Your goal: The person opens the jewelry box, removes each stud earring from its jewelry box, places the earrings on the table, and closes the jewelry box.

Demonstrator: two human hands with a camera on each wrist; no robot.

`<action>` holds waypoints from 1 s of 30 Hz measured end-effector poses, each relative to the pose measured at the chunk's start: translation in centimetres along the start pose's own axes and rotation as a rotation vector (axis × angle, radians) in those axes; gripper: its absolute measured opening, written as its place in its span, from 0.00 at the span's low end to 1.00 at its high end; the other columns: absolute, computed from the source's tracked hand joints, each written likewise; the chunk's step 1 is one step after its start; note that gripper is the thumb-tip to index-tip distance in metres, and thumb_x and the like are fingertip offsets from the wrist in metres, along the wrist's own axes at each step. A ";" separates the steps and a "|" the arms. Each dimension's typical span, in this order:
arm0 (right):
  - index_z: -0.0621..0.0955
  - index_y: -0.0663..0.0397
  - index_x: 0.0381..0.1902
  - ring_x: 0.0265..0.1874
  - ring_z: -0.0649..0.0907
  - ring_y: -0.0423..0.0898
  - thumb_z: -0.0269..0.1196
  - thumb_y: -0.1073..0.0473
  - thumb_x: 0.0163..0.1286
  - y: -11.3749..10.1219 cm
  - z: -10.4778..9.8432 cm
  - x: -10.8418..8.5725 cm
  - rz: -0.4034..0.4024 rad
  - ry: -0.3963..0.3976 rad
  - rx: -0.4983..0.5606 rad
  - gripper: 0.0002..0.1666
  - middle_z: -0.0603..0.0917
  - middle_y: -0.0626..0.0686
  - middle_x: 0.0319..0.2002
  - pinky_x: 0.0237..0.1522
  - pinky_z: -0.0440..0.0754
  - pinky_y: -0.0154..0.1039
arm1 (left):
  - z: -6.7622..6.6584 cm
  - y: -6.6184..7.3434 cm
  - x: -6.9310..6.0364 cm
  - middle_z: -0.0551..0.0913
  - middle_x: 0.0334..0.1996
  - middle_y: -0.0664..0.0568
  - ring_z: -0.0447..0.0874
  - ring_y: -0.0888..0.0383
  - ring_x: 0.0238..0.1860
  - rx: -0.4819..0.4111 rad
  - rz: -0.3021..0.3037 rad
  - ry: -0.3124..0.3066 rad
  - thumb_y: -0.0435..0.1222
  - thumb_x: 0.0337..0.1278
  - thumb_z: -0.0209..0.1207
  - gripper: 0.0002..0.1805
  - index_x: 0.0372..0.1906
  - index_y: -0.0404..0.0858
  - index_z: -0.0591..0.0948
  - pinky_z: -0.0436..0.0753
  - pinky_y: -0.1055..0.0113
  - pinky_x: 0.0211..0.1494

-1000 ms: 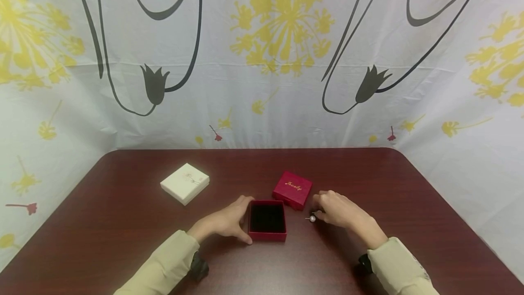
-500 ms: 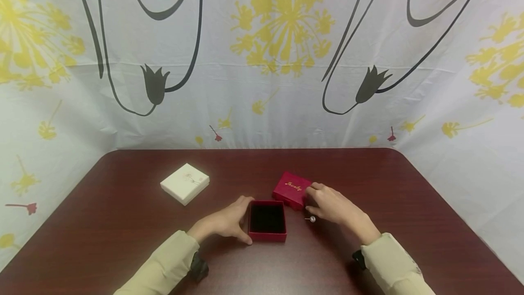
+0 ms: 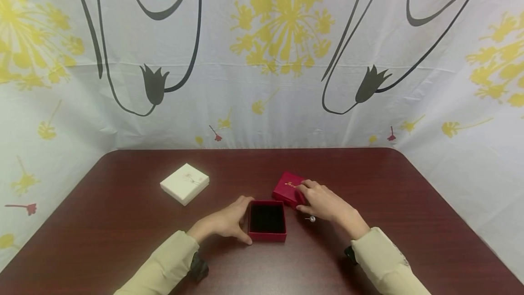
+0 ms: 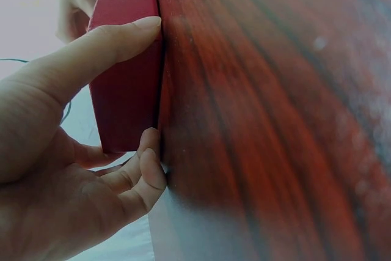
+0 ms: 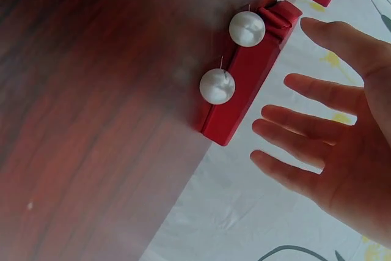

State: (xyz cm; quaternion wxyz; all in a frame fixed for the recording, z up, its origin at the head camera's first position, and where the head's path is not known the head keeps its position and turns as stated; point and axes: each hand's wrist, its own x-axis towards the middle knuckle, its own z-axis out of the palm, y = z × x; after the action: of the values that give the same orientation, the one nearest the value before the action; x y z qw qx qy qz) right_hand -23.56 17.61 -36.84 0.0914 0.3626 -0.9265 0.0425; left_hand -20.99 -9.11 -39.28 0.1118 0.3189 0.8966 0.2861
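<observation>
My left hand (image 3: 227,219) holds a small red jewelry box (image 3: 267,236) at its left corners, thumb at the near side and fingers at the far side. Black lining shows inside the box. In the left wrist view the thumb lies along the red wall (image 4: 125,102). My right hand (image 3: 325,203) hovers at the red lid (image 3: 283,189), covering part of its gold lettering. Its fingers are spread with nothing between them in the right wrist view. Two pearl earrings, one nearer the lid's bow (image 5: 247,29) and another pearl earring (image 5: 217,86), lie in front of the lid.
A white box (image 3: 186,183) with a printed flower stands at the back left of the dark wooden table (image 3: 135,213). Behind the table hangs a white patterned curtain (image 3: 229,104).
My right hand has moved left from beside the earrings to over the red lid, and its fingers now cover part of the lettering. The left hand and the box have stayed in place.
</observation>
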 end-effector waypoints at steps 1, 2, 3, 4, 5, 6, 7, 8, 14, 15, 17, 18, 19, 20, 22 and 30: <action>0.76 0.65 0.43 0.34 0.77 0.50 0.67 0.54 0.51 0.0 0.0 0.1 0.001 -0.006 0.000 0.26 0.75 0.59 0.39 0.35 0.79 0.42 | 0.0 0.0 0.0 0.64 0.42 0.47 0.67 0.60 0.31 -0.002 0.000 0.000 0.39 0.26 0.73 0.52 0.59 0.25 0.57 0.70 0.70 0.37; 0.76 0.65 0.44 0.35 0.77 0.51 0.67 0.54 0.51 0.0 0.1 0.2 0.004 -0.013 0.002 0.26 0.75 0.60 0.40 0.36 0.78 0.44 | 0.0 0.0 0.0 0.64 0.42 0.47 0.67 0.60 0.31 -0.003 -0.001 -0.001 0.39 0.26 0.73 0.52 0.60 0.25 0.57 0.70 0.70 0.37; 0.76 0.65 0.44 0.36 0.77 0.52 0.67 0.54 0.51 -0.1 0.1 0.3 0.008 -0.020 0.005 0.26 0.75 0.61 0.41 0.36 0.78 0.45 | 0.0 0.0 0.0 0.64 0.42 0.47 0.67 0.60 0.31 -0.004 -0.002 -0.001 0.39 0.26 0.73 0.52 0.60 0.25 0.57 0.70 0.70 0.37; 0.75 0.65 0.45 0.38 0.77 0.53 0.67 0.53 0.51 -0.1 0.2 0.4 0.014 -0.027 0.007 0.27 0.75 0.62 0.42 0.38 0.78 0.46 | 0.0 0.0 0.0 0.64 0.42 0.47 0.67 0.60 0.31 -0.006 -0.004 -0.002 0.39 0.26 0.73 0.52 0.60 0.25 0.56 0.70 0.70 0.37; 0.75 0.65 0.46 0.40 0.76 0.54 0.67 0.53 0.51 -0.1 0.2 0.5 0.019 -0.034 0.010 0.28 0.75 0.63 0.43 0.39 0.78 0.47 | 0.0 0.0 0.0 0.64 0.42 0.47 0.67 0.60 0.31 -0.007 -0.006 -0.002 0.39 0.26 0.73 0.52 0.60 0.25 0.56 0.70 0.70 0.37; 0.75 0.65 0.46 0.41 0.76 0.56 0.66 0.53 0.51 -0.2 0.2 0.6 0.025 -0.040 0.013 0.28 0.75 0.64 0.45 0.40 0.77 0.48 | 0.0 0.0 0.0 0.64 0.42 0.47 0.67 0.60 0.31 -0.008 -0.007 -0.002 0.39 0.26 0.73 0.52 0.60 0.25 0.56 0.70 0.70 0.37; 0.74 0.65 0.47 0.43 0.76 0.57 0.66 0.53 0.52 -0.3 0.2 0.8 0.031 -0.047 0.017 0.29 0.74 0.65 0.46 0.41 0.77 0.50 | 0.0 0.0 0.0 0.64 0.42 0.47 0.67 0.60 0.31 -0.010 -0.008 -0.003 0.39 0.26 0.73 0.52 0.60 0.25 0.56 0.70 0.70 0.37; 0.74 0.65 0.48 0.44 0.76 0.58 0.66 0.52 0.52 -0.3 0.2 0.8 0.036 -0.053 0.021 0.29 0.74 0.66 0.46 0.42 0.76 0.51 | 0.0 0.0 -0.1 0.64 0.42 0.47 0.67 0.60 0.31 -0.011 -0.009 -0.003 0.39 0.25 0.73 0.52 0.60 0.25 0.56 0.70 0.70 0.37; 0.70 0.65 0.53 0.51 0.71 0.63 0.65 0.50 0.54 -0.4 0.4 1.2 0.088 -0.101 0.064 0.34 0.71 0.69 0.50 0.47 0.71 0.56 | 0.0 0.0 -0.1 0.64 0.41 0.48 0.67 0.60 0.31 -0.010 -0.008 0.000 0.39 0.25 0.73 0.52 0.59 0.25 0.57 0.70 0.70 0.37; 0.70 0.65 0.54 0.52 0.70 0.63 0.64 0.50 0.54 -0.4 0.5 1.3 0.103 -0.114 0.074 0.34 0.70 0.70 0.51 0.48 0.70 0.57 | 0.0 0.0 -0.1 0.64 0.41 0.48 0.67 0.60 0.31 -0.009 -0.007 0.000 0.39 0.25 0.73 0.52 0.59 0.25 0.57 0.70 0.70 0.37; 0.69 0.64 0.55 0.53 0.68 0.64 0.64 0.49 0.54 -0.4 0.6 1.3 0.134 -0.140 0.089 0.36 0.68 0.70 0.53 0.49 0.69 0.58 | 0.0 0.0 -0.1 0.64 0.42 0.47 0.67 0.60 0.31 -0.008 -0.005 0.002 0.39 0.25 0.73 0.52 0.59 0.25 0.57 0.70 0.70 0.37; 0.68 0.64 0.56 0.54 0.67 0.64 0.64 0.49 0.54 -0.4 0.7 1.4 0.146 -0.152 0.093 0.36 0.67 0.70 0.54 0.50 0.68 0.58 | 0.0 0.0 -0.1 0.64 0.42 0.47 0.67 0.60 0.31 -0.006 -0.003 0.003 0.39 0.25 0.73 0.52 0.59 0.25 0.57 0.71 0.70 0.37; 0.68 0.64 0.56 0.55 0.67 0.64 0.64 0.49 0.54 -0.3 0.8 1.4 0.158 -0.163 0.094 0.37 0.66 0.70 0.55 0.50 0.67 0.58 | 0.0 0.0 -0.1 0.64 0.42 0.47 0.68 0.60 0.31 -0.005 -0.002 0.004 0.39 0.25 0.73 0.52 0.59 0.26 0.57 0.71 0.70 0.37; 0.67 0.64 0.56 0.55 0.66 0.65 0.64 0.48 0.54 -0.3 0.8 1.4 0.169 -0.172 0.096 0.37 0.66 0.70 0.55 0.51 0.67 0.59 | 0.0 0.0 -0.1 0.64 0.42 0.47 0.68 0.60 0.31 -0.002 -0.001 0.005 0.39 0.25 0.73 0.52 0.59 0.26 0.57 0.71 0.70 0.37; 0.67 0.65 0.57 0.56 0.65 0.65 0.64 0.48 0.54 -0.2 0.9 1.5 0.191 -0.186 0.100 0.38 0.64 0.71 0.56 0.52 0.66 0.59 | 0.0 0.0 -0.1 0.64 0.43 0.47 0.68 0.60 0.31 0.001 0.000 0.005 0.39 0.25 0.73 0.52 0.59 0.26 0.57 0.71 0.70 0.38; 0.65 0.67 0.59 0.57 0.63 0.66 0.65 0.46 0.52 0.4 0.9 1.9 0.247 -0.222 0.102 0.43 0.61 0.72 0.58 0.52 0.65 0.60 | 0.0 0.0 0.0 0.64 0.43 0.46 0.68 0.59 0.31 -0.004 -0.009 0.003 0.39 0.25 0.73 0.52 0.59 0.26 0.57 0.71 0.70 0.37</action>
State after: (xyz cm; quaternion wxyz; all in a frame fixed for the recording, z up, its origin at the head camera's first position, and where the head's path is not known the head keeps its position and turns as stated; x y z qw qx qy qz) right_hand -25.36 16.48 -37.35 -0.0358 0.2528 -0.9650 0.0603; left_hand -20.98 -9.08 -39.25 0.1124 0.3144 0.8976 0.2880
